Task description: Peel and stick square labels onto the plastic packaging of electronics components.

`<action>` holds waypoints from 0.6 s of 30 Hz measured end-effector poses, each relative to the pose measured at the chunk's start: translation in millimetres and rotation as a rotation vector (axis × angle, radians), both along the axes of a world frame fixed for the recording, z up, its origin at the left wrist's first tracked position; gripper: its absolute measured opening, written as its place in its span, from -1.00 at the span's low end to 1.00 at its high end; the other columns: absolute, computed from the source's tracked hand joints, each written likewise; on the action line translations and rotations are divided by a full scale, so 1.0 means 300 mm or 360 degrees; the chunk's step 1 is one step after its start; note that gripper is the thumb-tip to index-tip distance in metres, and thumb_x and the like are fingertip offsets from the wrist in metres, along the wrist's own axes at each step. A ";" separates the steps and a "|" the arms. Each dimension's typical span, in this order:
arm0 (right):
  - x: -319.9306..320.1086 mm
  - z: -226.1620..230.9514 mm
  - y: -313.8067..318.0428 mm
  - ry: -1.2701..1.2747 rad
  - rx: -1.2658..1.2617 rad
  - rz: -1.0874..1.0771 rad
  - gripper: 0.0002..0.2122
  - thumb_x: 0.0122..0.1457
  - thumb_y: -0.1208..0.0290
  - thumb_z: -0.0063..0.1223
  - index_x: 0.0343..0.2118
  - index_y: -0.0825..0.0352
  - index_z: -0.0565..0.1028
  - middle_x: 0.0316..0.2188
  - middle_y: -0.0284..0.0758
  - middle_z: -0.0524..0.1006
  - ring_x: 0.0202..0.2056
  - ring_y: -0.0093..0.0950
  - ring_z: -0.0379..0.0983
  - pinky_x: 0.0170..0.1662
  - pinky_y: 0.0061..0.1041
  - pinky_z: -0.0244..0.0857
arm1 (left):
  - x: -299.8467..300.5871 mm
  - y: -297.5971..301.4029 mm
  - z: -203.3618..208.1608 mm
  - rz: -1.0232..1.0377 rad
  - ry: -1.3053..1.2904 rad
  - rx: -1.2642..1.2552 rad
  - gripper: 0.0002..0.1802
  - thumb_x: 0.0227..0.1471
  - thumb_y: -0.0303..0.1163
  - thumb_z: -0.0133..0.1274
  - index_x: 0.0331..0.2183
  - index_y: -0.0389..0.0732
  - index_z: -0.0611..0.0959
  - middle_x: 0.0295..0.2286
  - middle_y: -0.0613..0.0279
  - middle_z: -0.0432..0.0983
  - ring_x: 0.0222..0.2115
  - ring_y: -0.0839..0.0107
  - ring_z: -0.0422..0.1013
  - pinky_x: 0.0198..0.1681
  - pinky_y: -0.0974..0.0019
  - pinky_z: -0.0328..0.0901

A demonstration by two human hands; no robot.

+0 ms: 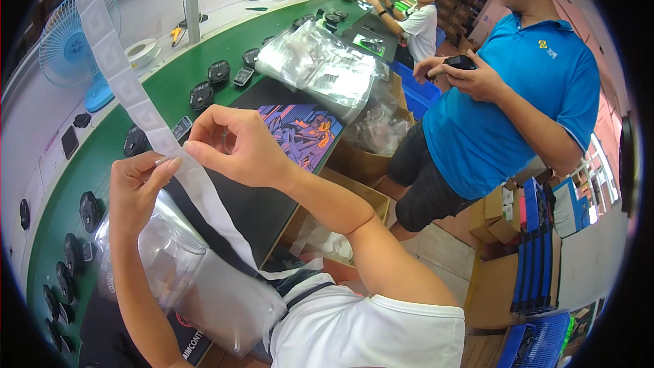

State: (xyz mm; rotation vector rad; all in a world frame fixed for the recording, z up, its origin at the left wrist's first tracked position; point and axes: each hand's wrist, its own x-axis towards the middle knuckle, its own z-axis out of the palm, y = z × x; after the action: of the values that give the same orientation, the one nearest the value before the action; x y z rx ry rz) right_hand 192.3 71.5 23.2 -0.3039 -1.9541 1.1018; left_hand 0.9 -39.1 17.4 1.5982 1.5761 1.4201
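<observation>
Head view: a pale label strip (126, 82) runs from upper left to lower centre, pinched between thumb and fingers of the left hand (133, 191). The right hand (248, 150) curls thumb and forefinger at its edge; I cannot tell whether they grip. Squares line its upper length; below looks bare, seemingly used. Lettering marks a black mat (197, 344), lower left; a yellow emblem (543, 45), upper right.

I see strip (116, 65) in left hand (135, 191), right hand (255, 146) just beside; bag stack (323, 65) on bench (228, 46) beyond mat (317, 123); fan (68, 41) left; co-worker (507, 95) right.
</observation>
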 end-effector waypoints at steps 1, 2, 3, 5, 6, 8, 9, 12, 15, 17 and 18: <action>0.001 0.000 -0.001 0.0001 -0.0048 0.0026 -0.85 0.10 0.38 0.28 -0.37 0.33 0.56 -0.53 -0.52 0.55 -0.55 -0.80 0.34 -0.50 -0.73 0.19 | 0.005 0.000 0.001 0.0007 -0.0004 -0.0007 -0.71 0.08 -0.31 0.26 -0.48 -0.38 0.69 -0.65 0.45 0.37 -0.58 0.68 0.22 -0.53 0.50 0.08; 0.000 0.000 -0.001 0.0000 -0.0053 0.0033 -0.85 0.10 0.38 0.28 -0.37 0.33 0.56 -0.53 -0.52 0.55 -0.55 -0.80 0.34 -0.50 -0.73 0.19 | 0.007 0.002 0.003 0.0024 0.0049 -0.0014 -0.69 0.09 -0.31 0.26 -0.52 -0.38 0.67 -0.67 0.46 0.33 -0.59 0.68 0.18 -0.55 0.48 0.04; 0.000 -0.001 -0.003 0.0004 -0.0071 0.0064 -0.85 0.11 0.38 0.28 -0.37 0.33 0.56 -0.53 -0.52 0.55 -0.55 -0.80 0.34 -0.51 -0.73 0.19 | 0.006 0.004 0.003 0.0042 0.0102 -0.0020 -0.67 0.09 -0.30 0.26 -0.55 -0.38 0.65 -0.69 0.48 0.29 -0.60 0.68 0.14 -0.56 0.46 0.00; -0.007 -0.007 -0.001 0.0011 -0.0094 0.0099 -0.86 0.12 0.38 0.27 -0.38 0.33 0.56 -0.54 -0.52 0.55 -0.56 -0.80 0.34 -0.51 -0.73 0.19 | 0.003 0.008 0.001 0.0039 0.0120 -0.0022 -0.64 0.08 -0.28 0.27 -0.57 -0.38 0.64 -0.70 0.48 0.26 -0.61 0.67 0.11 -0.57 0.44 -0.03; -0.014 -0.011 0.004 0.0023 -0.0050 0.0059 -0.85 0.13 0.38 0.27 -0.38 0.34 0.55 -0.54 -0.52 0.55 -0.55 -0.80 0.34 -0.51 -0.73 0.19 | 0.002 0.008 0.000 0.0028 0.0139 -0.0021 -0.61 0.07 -0.26 0.28 -0.59 -0.38 0.62 -0.71 0.49 0.23 -0.62 0.67 0.08 -0.58 0.43 -0.06; -0.018 -0.011 0.015 0.0037 -0.0003 0.0025 -0.85 0.13 0.38 0.27 -0.39 0.34 0.55 -0.54 -0.52 0.54 -0.55 -0.80 0.35 -0.51 -0.73 0.20 | 0.000 0.007 0.008 0.0049 0.0205 -0.0048 -0.59 0.07 -0.23 0.28 -0.60 -0.37 0.60 -0.71 0.48 0.22 -0.62 0.67 0.07 -0.58 0.42 -0.08; -0.017 -0.007 0.022 0.0037 0.0021 0.0026 -0.85 0.13 0.39 0.28 -0.39 0.34 0.55 -0.55 -0.51 0.55 -0.55 -0.79 0.36 -0.51 -0.73 0.20 | -0.002 0.011 0.014 0.0066 0.0268 -0.0071 -0.56 0.06 -0.20 0.29 -0.62 -0.37 0.59 -0.72 0.48 0.22 -0.63 0.66 0.05 -0.59 0.41 -0.09; -0.019 -0.013 0.026 0.0080 0.0169 -0.0028 -0.86 0.13 0.41 0.29 -0.40 0.34 0.54 -0.55 -0.49 0.54 -0.56 -0.76 0.36 -0.51 -0.71 0.20 | -0.001 0.021 0.008 0.0111 0.0229 -0.0041 -0.52 0.03 -0.15 0.31 -0.65 -0.34 0.57 -0.74 0.49 0.17 -0.63 0.64 0.02 -0.59 0.39 -0.12; -0.008 -0.013 0.016 0.0233 0.0446 -0.0172 -0.88 0.11 0.46 0.29 -0.40 0.33 0.54 -0.54 -0.46 0.52 -0.57 -0.73 0.34 -0.52 -0.68 0.18 | -0.052 0.024 -0.017 -0.0014 0.0400 -0.0055 -0.53 0.17 -0.09 0.16 -0.50 -0.34 0.69 -0.68 0.43 0.34 -0.63 0.63 0.21 -0.59 0.43 0.02; 0.007 -0.005 0.001 0.0347 0.0590 -0.0237 -0.89 0.10 0.49 0.30 -0.40 0.32 0.54 -0.54 -0.45 0.50 -0.58 -0.71 0.33 -0.53 -0.67 0.17 | -0.031 0.028 -0.036 -0.0055 0.0117 -0.0009 -0.51 0.24 -0.05 0.03 -0.33 -0.35 0.69 -0.54 0.32 0.46 -0.55 0.56 0.34 -0.54 0.44 0.14; 0.026 0.000 -0.008 0.0415 0.0590 -0.0257 -0.89 0.10 0.53 0.29 -0.40 0.34 0.53 -0.53 -0.43 0.49 -0.56 -0.69 0.33 -0.50 -0.66 0.18 | -0.021 0.030 -0.038 -0.0105 -0.0167 0.0046 -0.44 0.31 -0.02 -0.09 -0.16 -0.36 0.70 -0.41 0.21 0.58 -0.47 0.50 0.48 -0.50 0.45 0.26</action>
State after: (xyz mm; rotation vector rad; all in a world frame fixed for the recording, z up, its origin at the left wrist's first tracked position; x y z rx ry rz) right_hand 200.2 69.1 23.1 -0.1069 -1.8186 0.6245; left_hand -5.3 -30.0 5.8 1.5515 1.4363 1.4728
